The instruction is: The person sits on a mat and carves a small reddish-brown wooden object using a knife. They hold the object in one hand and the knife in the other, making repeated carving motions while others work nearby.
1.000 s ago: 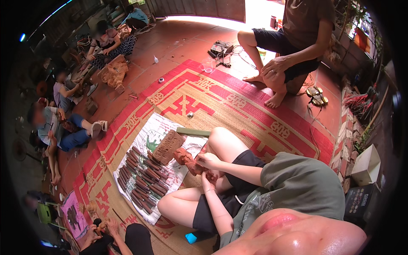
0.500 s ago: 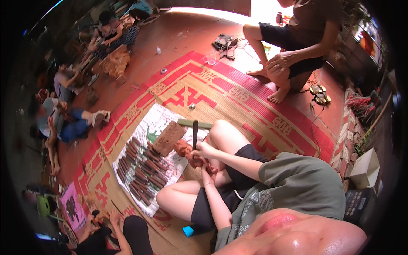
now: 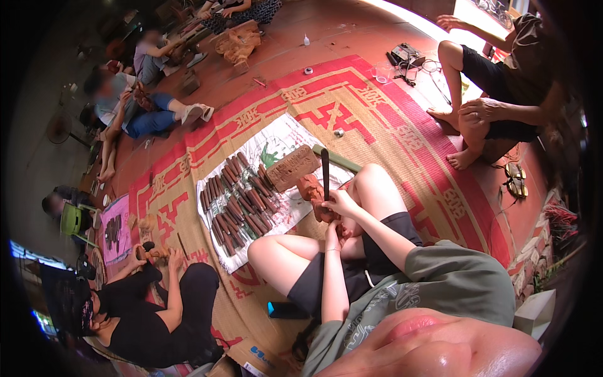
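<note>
A reddish-brown carved wooden figure (image 3: 311, 188) rests across my lap, between my bent legs. My left hand (image 3: 340, 232) is closed round its near end, low between my thighs. Above it, my right hand (image 3: 342, 204) grips a dark-handled carving chisel (image 3: 325, 169), which stands nearly upright against the carving. The chisel's tip is hidden by my fingers and the wood. Just beyond the carving lies a brown carved block (image 3: 293, 168) on a white cloth (image 3: 292, 135). Several wooden-handled chisels (image 3: 242, 204) are spread in rows on that cloth.
A red and tan woven mat (image 3: 358, 125) lies under me. A dark phone (image 3: 287, 310) is beside my left leg. One person (image 3: 135, 301) works at the lower left; another (image 3: 496, 94) sits at the far right. A corded power box (image 3: 407, 55) stands on the tiles.
My view has swung left, so the scene sits further right and more of the person at lower left shows. Both hands keep their hold. The far-right person has raised one hand.
</note>
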Demonstrator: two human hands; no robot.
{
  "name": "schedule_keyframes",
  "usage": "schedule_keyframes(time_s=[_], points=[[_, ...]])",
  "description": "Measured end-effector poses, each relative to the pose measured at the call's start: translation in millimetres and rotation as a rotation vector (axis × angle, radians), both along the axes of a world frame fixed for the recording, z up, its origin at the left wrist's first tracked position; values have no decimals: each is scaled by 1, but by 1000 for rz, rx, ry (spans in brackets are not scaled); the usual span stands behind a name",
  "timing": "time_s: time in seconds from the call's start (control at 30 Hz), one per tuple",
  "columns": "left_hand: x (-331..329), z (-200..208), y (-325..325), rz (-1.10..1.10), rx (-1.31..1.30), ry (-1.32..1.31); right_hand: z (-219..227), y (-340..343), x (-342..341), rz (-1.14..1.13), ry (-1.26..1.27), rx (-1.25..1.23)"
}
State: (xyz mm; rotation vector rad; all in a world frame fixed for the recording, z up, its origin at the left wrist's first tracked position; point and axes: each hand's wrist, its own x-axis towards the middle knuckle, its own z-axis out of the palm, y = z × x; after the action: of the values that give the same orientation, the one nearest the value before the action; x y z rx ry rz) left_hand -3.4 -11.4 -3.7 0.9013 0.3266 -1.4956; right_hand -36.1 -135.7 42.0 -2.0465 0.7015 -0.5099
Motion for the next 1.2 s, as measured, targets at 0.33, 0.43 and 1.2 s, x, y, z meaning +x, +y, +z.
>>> schedule_keyframes(time_s=[0.33,0.43,1.2], points=[[2,-1,3,-3,-32,28,-3,4,1,24,-10,-26],[0,1,0,2,-4,11,-8,2,1,8,14,-15],[1,1,3,31,15,8,-2,9,0,4,-7,35]])
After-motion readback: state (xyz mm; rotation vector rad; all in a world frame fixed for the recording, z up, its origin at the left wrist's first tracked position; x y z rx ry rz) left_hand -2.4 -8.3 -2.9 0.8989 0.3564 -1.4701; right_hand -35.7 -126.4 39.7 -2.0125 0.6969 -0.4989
